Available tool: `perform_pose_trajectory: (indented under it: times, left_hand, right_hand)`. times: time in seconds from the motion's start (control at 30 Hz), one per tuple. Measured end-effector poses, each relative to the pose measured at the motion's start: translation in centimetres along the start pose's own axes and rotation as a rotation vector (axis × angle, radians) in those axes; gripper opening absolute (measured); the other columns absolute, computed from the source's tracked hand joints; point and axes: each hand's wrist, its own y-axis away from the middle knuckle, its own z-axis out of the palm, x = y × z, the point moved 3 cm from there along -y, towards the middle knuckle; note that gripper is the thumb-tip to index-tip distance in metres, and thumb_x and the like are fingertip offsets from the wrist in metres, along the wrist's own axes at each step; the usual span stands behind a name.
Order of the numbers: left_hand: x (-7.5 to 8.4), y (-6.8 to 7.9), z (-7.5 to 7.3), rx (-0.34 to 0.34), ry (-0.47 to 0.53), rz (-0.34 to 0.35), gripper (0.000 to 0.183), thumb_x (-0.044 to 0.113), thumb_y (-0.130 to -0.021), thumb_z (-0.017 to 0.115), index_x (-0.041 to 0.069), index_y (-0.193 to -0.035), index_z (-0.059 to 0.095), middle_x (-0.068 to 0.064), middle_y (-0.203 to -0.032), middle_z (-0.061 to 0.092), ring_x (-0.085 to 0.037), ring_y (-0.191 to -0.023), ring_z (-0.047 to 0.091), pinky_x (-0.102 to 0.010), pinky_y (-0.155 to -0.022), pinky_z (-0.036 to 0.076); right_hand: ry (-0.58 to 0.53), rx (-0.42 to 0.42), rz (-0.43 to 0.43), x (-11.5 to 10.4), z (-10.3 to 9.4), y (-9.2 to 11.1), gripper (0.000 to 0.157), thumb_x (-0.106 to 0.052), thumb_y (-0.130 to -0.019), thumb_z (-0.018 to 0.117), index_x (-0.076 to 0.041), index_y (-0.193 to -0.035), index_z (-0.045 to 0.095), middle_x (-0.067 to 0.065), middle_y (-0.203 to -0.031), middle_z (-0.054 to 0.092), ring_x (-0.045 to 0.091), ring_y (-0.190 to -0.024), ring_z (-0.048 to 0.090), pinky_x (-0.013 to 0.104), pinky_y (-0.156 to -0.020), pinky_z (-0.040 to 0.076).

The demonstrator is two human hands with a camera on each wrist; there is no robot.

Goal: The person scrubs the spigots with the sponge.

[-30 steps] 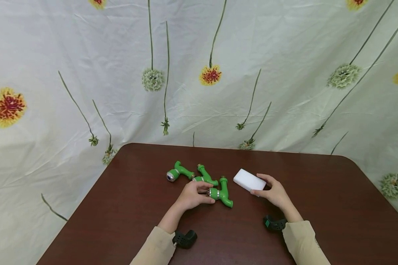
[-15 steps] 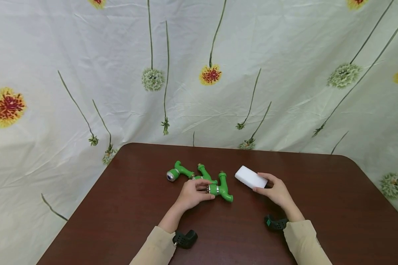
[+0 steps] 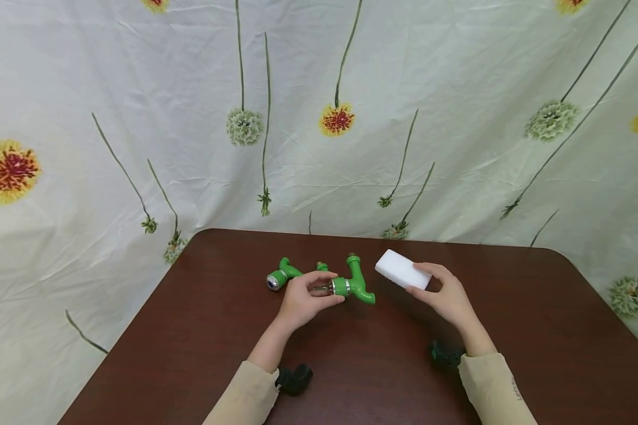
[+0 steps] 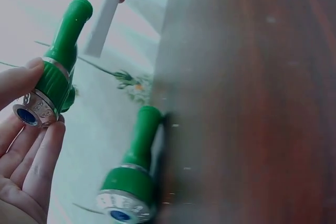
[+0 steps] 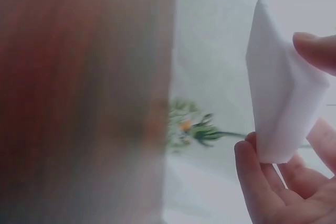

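Observation:
Between thumb and fingers, my left hand [image 3: 301, 299] pinches a green faucet [image 3: 357, 284] by its ribbed, silver-ringed knob. The left wrist view shows this faucet [image 4: 64, 45] raised off the table, the knob's blue-centred end facing the camera. To the right, my right hand [image 3: 449, 295] grips a white rectangular sponge block [image 3: 402, 269] at its near end. That sponge [image 5: 283, 87] appears tilted in the right wrist view, with the thumb on one side and fingers on the other. A small gap separates sponge and held faucet.
Two more green faucets lie on the dark brown table [image 3: 191, 330]: one at the left [image 3: 283, 275], another faucet [image 3: 322, 267] mostly hidden behind my left hand. A white flowered cloth [image 3: 298, 165] hangs behind the table's far edge.
Both hands have risen and moved slightly away from me, lifting the faucet and the sponge. The middle faucet is now more covered by the left hand.

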Motion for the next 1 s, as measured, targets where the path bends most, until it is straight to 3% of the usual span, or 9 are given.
perform_pose_trajectory:
  times: [0.17, 0.33, 0.57, 0.83, 1.0]
  left_hand:
    - [0.7, -0.2, -0.4, 0.030, 0.000, 0.031, 0.042, 0.008, -0.071, 0.082, 0.006, -0.110, 0.068, -0.011, -0.102, 0.066, -0.026, -0.086, 0.069, -0.032, -0.075, 0.056]
    - [2.2, -0.1, -0.3, 0.059, 0.011, 0.083, 0.043, 0.003, -0.069, 0.083, 0.003, -0.109, 0.068, -0.012, -0.105, 0.065, -0.028, -0.090, 0.067, -0.035, -0.081, 0.054]
    - [6.9, 1.5, 0.2, 0.046, 0.037, 0.119, 0.041, -0.004, -0.072, 0.078, -0.006, -0.111, 0.065, -0.021, -0.106, 0.064, -0.038, -0.092, 0.064, -0.050, -0.084, 0.051]
    - [7.8, 1.8, 0.7, 0.048, 0.043, 0.184, 0.040, -0.006, -0.071, 0.077, -0.006, -0.109, 0.065, -0.019, -0.108, 0.064, -0.035, -0.095, 0.065, -0.047, -0.082, 0.052]
    - [8.3, 2.0, 0.9, 0.051, 0.026, 0.211, 0.039, -0.005, -0.072, 0.077, -0.006, -0.109, 0.065, -0.019, -0.107, 0.064, -0.033, -0.096, 0.064, -0.044, -0.081, 0.053]
  right_hand:
    - [-0.033, 0.039, -0.054, -2.0, -0.6, 0.2, 0.049, -0.021, -0.081, 0.075, -0.006, -0.125, 0.059, 0.015, -0.130, 0.051, 0.030, -0.111, 0.050, 0.051, -0.088, 0.044]
    - [-0.048, 0.075, -0.108, -3.9, -1.0, 0.6, 0.047, -0.018, -0.080, 0.076, -0.009, -0.124, 0.060, 0.008, -0.129, 0.054, 0.019, -0.107, 0.051, 0.039, -0.085, 0.049]
    - [-0.078, 0.105, -0.206, -7.6, -1.6, 2.0, 0.043, -0.011, -0.079, 0.076, -0.009, -0.120, 0.063, 0.007, -0.127, 0.056, 0.016, -0.110, 0.051, 0.019, -0.086, 0.043]
    - [-0.099, 0.066, -0.353, -9.1, -1.3, 3.0, 0.048, -0.011, -0.074, 0.080, -0.018, -0.119, 0.065, 0.000, -0.130, 0.054, 0.014, -0.117, 0.050, 0.017, -0.088, 0.040]
    - [-0.018, 0.039, -0.399, -9.3, -1.1, 3.1, 0.047, -0.014, -0.074, 0.081, -0.018, -0.118, 0.066, 0.000, -0.129, 0.055, 0.016, -0.116, 0.051, 0.018, -0.084, 0.043]
